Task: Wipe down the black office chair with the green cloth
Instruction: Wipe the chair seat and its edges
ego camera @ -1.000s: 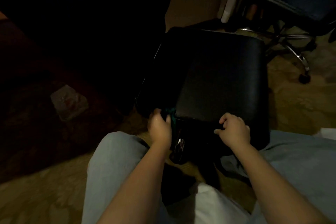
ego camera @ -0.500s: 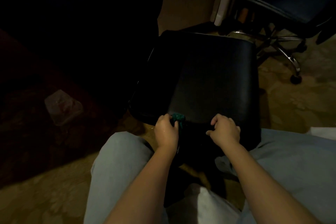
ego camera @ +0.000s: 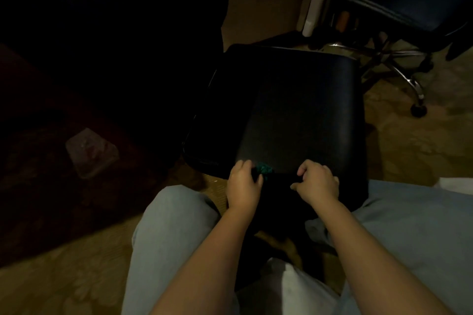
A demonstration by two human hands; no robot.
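One green cloth (ego camera: 265, 169) gripped in left hand (ego camera: 243, 184); right hand (ego camera: 317, 181) grips one black office chair (ego camera: 294, 110).

green cloth (ego camera: 265, 168) mostly under left hand (ego camera: 243, 183), second chair (ego camera: 419, 15) cropped

One wide-angle camera rides on the person's head, facing forward and steeply down, close above the forearms (ego camera: 217, 250), with the left grip (ego camera: 243, 184) and right grip (ego camera: 317, 181) just below mid-frame. Beyond the grips the chair seat (ego camera: 294, 110) fills the centre; nearer than them are the knees (ego camera: 174, 225), and floor (ego camera: 409, 148) lies to either side.
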